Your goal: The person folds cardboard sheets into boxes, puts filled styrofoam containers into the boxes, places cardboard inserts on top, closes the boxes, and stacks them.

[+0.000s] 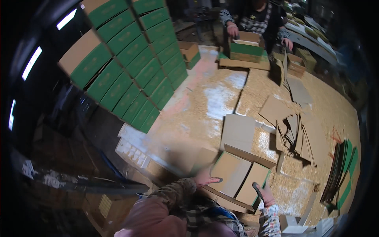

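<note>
A cardboard box (229, 170) with green edges is between my two hands, close to my body. Two of its flaps lie folded over the top with a dark gap between them, while the other two stick outward. My left hand (208, 177) grips its left side, the thumb over the top. On its right side, my right hand (265, 192) rests with the thumb up by the rim. Both thumbs look dark at the tips. A flat grey-brown cardboard sheet (237, 131) lies just beyond the box.
Green-fronted boxes (127, 65) form a tall stack at the left. Loose cardboard pieces (296, 136) and folded green cartons (339, 174) lie at the right on the shavings-strewn surface. Across from me, a person (256, 17) handles another green box (246, 53).
</note>
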`<state>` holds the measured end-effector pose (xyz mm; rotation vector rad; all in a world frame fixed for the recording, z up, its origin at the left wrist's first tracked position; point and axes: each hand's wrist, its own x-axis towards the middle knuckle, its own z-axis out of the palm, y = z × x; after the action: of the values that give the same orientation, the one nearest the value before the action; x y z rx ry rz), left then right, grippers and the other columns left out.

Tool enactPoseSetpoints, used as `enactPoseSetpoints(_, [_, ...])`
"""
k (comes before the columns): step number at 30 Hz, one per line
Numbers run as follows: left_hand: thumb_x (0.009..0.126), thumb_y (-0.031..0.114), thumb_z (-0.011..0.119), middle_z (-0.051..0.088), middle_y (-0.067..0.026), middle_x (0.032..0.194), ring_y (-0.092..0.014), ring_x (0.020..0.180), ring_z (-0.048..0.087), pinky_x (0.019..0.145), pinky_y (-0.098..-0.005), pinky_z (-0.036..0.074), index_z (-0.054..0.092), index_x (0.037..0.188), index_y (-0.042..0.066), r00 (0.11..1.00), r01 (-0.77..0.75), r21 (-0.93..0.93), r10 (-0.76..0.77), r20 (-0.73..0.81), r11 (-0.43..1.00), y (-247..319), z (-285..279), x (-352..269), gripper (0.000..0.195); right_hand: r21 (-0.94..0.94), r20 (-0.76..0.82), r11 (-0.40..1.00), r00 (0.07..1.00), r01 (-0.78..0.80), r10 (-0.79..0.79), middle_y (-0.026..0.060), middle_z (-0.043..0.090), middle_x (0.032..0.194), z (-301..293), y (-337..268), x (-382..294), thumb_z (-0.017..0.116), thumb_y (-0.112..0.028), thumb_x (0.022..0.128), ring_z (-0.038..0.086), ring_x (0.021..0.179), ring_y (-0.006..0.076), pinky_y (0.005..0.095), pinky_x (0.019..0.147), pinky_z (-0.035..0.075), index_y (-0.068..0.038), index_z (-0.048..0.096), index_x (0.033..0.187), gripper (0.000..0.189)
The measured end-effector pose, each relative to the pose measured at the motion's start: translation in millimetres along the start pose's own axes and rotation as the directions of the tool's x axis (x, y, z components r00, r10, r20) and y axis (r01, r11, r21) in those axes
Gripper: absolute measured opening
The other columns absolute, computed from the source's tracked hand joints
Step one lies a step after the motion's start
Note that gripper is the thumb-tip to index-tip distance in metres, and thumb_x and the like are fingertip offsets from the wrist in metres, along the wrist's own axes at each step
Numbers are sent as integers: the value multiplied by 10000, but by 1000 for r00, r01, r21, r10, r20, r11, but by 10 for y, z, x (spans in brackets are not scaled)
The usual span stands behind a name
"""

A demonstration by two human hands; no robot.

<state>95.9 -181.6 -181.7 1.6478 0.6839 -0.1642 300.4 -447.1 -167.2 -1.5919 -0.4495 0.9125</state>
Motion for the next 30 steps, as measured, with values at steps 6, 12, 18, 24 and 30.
enactPoseSetpoints(6, [871, 353, 619, 614, -119, 1132, -171, 868, 595, 738, -294, 488, 554, 1208, 7, 963, -55, -44, 42, -265, 998, -1329, -173, 77, 487, 228, -123, 965, 980, -128, 159, 50, 598, 1050, 677, -244, -201, 608, -241, 866, 542, 1002, 159, 278, 858, 441, -12, 603, 1109, 335])
enactPoseSetpoints(12, [905, 281, 578, 605, -4, 798, -94, 659, 563, 589, -279, 458, 617, 938, 43, 797, -70, -774, -431, -423, 630, -2093, -995, -1613, 243, 345, -47, 918, 973, -196, 225, 64, 588, 1092, 2450, -492, 45, 632, -271, 848, 550, 1043, 172, 319, 910, 448, -24, 526, 1210, 451])
enactPoseSetpoints(18, [887, 250, 564, 600, -163, 878, -300, 827, 591, 735, -385, 471, 583, 1009, 10, 896, -110, -218, 2, -444, 970, -2008, -981, -1706, 270, -171, 57, 983, 996, -64, 75, 242, 457, 1272, 3271, -96, 404, 650, -329, 838, 473, 1172, 343, 382, 977, 401, -10, 431, 1316, 615])
enactPoseSetpoints(24, [787, 327, 651, 491, -297, 1203, -413, 1119, 477, 954, -445, 387, 371, 1308, -52, 930, 30, 308, 86, -357, 951, -1543, -640, -1217, 703, -674, -546, 674, 818, -301, -181, 244, 420, 1308, 1355, 488, -404, 712, -339, 764, 404, 1215, 378, 408, 1011, 355, 28, 429, 1280, 694])
enactPoseSetpoints(30, [724, 532, 672, 277, -419, 1345, -428, 1290, 334, 1043, -407, 324, 31, 1396, -135, 838, 507, 230, -414, -354, 831, -616, -12, -693, 1143, -393, -478, 841, 864, -372, 158, 235, 534, 1155, 199, 1035, -925, 682, -489, 777, 475, 1111, 290, 358, 970, 364, 116, 389, 1257, 826])
